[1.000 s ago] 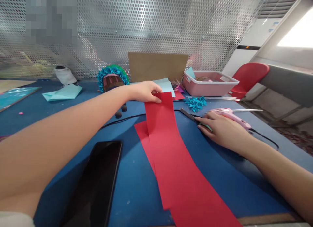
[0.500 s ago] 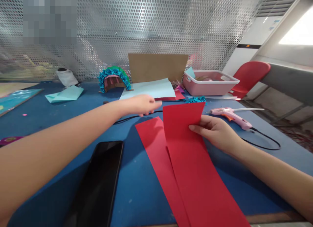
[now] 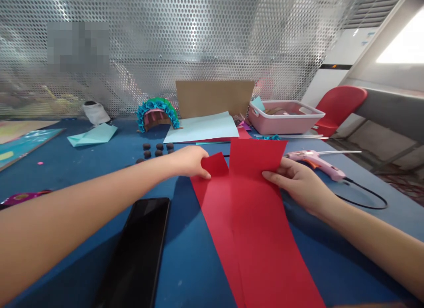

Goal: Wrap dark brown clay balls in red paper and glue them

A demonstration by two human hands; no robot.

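My right hand (image 3: 298,182) pinches the right edge of a long red paper strip (image 3: 265,228), whose far end stands bent upward. Partly under it lies a second red paper strip (image 3: 215,206). My left hand (image 3: 192,162) grips the far left corner of that second strip between thumb and fingers, and the strip's far end is lifted. A black phone (image 3: 139,250) rests on the blue table below my left forearm. Just beyond my left wrist sit several small dark lumps (image 3: 159,147), partly hidden by the arm.
A pink glue gun (image 3: 318,162) with a black cord lies right of my right hand. Behind stand a pink basket (image 3: 286,122), a cardboard sheet (image 3: 215,96), pale blue paper (image 3: 202,127) and an arch with blue paper trim (image 3: 157,113). A red chair (image 3: 342,104) is beyond the table.
My left hand has come down onto the second red strip and taken hold of its far end, lifting it. My right hand still holds the first strip. The view has shifted slightly.
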